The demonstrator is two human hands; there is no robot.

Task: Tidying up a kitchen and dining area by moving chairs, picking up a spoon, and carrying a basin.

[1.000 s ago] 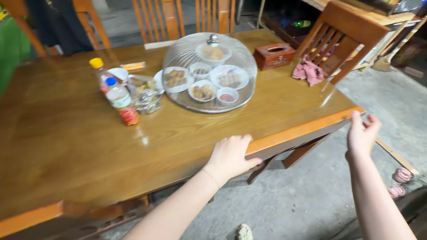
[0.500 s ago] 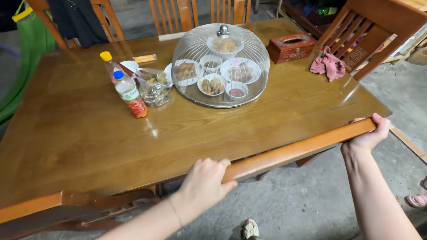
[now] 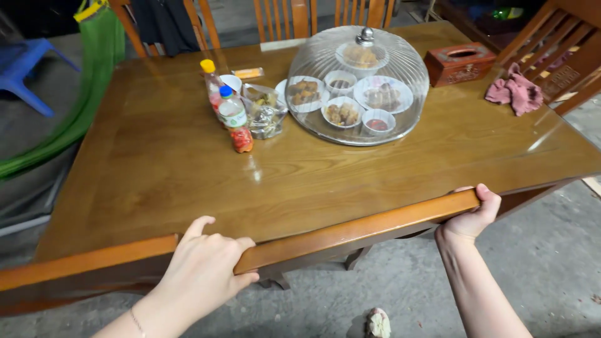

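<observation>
Hands on the chair's top rail (image 3: 350,228), a long wooden bar running lower left to right of centre along the worktop (image 3: 188,175) edge; left hand (image 3: 203,275) clenched over its middle, right hand (image 3: 472,216) wrapped round its right end, both forearms reaching up from the bottom of the frame

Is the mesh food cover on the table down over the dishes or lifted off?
Down. The food cover rests on the table, enclosing the small dishes.

Both hands (image 3: 206,266) (image 3: 472,213) outstretched; fingers curled, gripping
</observation>
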